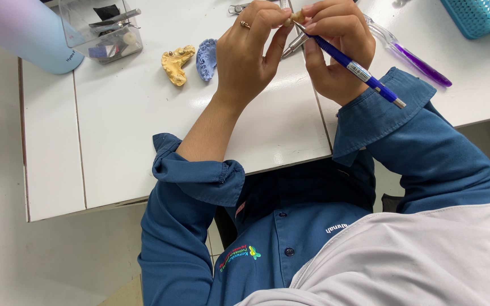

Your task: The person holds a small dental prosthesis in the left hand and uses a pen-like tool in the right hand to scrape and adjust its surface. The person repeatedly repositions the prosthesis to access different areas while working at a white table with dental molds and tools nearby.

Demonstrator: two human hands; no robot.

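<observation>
Taking the yellow dental cast (177,64) on the white table (120,136) as the landmark: far to its left stands a pastel bottle (26,34), and just up-left of it a clear plastic box (104,28) holding small tools. Touching close on the cast's right lies a blue dental cast (206,58). Further right, the left hand (250,54) (a ring on one finger) is raised above the table, its thumb and fingertips pinched shut on a small tan piece (298,16). Right of that, the right hand (338,48) is clenched around a blue pen (353,67), whose tip meets the small piece; a metal instrument (293,45) shows between the two hands. Beyond, a purple toothbrush (415,61) lies on the table, and farthest from the cast sits a teal basket (480,16).
</observation>
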